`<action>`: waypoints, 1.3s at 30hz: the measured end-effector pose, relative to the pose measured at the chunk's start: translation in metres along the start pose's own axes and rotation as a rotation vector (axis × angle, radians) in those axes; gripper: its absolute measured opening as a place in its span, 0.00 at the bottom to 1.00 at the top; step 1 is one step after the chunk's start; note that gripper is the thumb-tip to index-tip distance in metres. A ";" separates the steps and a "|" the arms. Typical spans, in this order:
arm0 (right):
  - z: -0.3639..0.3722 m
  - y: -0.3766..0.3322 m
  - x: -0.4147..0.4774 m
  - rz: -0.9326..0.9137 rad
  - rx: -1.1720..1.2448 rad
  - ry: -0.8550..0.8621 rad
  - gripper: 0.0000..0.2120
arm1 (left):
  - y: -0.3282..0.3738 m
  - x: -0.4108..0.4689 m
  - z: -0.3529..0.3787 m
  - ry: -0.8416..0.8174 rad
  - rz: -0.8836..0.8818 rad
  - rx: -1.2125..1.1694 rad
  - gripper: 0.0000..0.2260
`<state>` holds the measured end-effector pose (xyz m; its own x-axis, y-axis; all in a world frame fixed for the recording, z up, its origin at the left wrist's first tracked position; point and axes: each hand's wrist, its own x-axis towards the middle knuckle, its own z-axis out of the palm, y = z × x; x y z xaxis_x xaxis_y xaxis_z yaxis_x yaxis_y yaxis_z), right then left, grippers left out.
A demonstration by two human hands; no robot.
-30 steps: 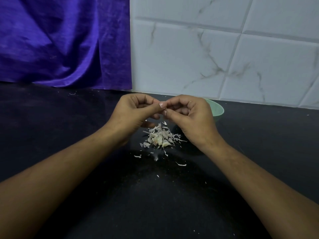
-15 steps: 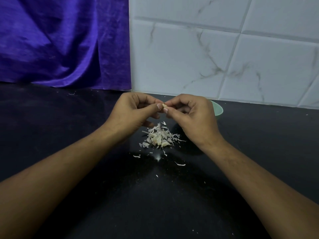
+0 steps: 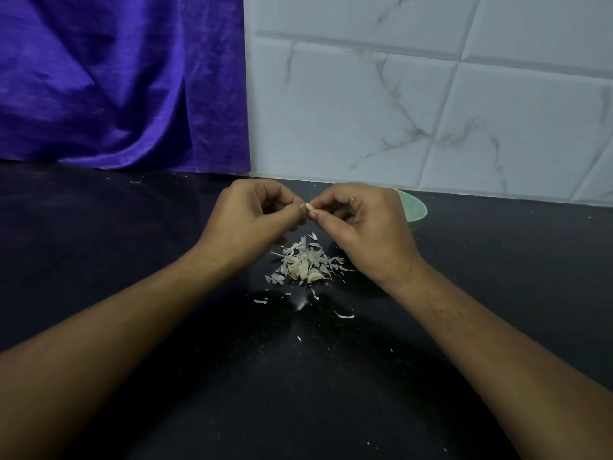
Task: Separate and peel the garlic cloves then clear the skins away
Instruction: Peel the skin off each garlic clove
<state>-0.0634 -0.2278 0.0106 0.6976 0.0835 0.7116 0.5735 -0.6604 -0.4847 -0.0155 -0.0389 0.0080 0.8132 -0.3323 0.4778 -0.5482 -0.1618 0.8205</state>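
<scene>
both hands raised above a dark countertop [image 3: 126, 260], fingertips meeting over a small garlic clove [image 3: 310, 207]. the left hand [image 3: 245, 220] has its fingers curled inward, thumb and forefinger pinching the clove's left end; the right hand [image 3: 368, 227], also curled, pinches the same clove from the other side between thumb and forefinger. only the pale tip of the clove shows between the two sets of fingertips; how much skin remains on it cannot be told. just below the hands, and nearer the person than the fingertips, lies a pile of skins [image 3: 308, 258] on the countertop, with a few pale cloves [image 3: 315, 277] lying in its near edge. loose flakes of skin [image 3: 345, 316] are scattered nearer still, between the two forearms. a pale green bowl [image 3: 417, 209] stands just beyond the right hand and to its right, largely hidden by the knuckles; its contents are not visible. beyond the left hand hangs a purple cloth [image 3: 116, 78]; beyond the right hand rises a white marbled tile wall [image 3: 398, 111].
</scene>
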 end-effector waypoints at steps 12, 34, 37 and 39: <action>-0.003 0.001 0.002 -0.023 -0.055 -0.002 0.03 | 0.002 0.000 -0.001 -0.057 -0.031 -0.073 0.06; 0.007 -0.002 0.001 0.176 0.350 -0.014 0.03 | 0.004 0.000 0.003 0.000 -0.022 -0.011 0.12; 0.007 -0.005 0.000 0.234 0.513 -0.005 0.03 | 0.003 0.001 0.002 -0.011 -0.037 -0.012 0.09; 0.008 -0.008 -0.001 0.271 0.590 0.006 0.03 | 0.003 0.002 0.002 0.006 -0.041 0.023 0.06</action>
<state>-0.0648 -0.2168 0.0097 0.8493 -0.0335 0.5269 0.5183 -0.1367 -0.8442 -0.0158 -0.0416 0.0107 0.8364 -0.3191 0.4457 -0.5185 -0.1966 0.8322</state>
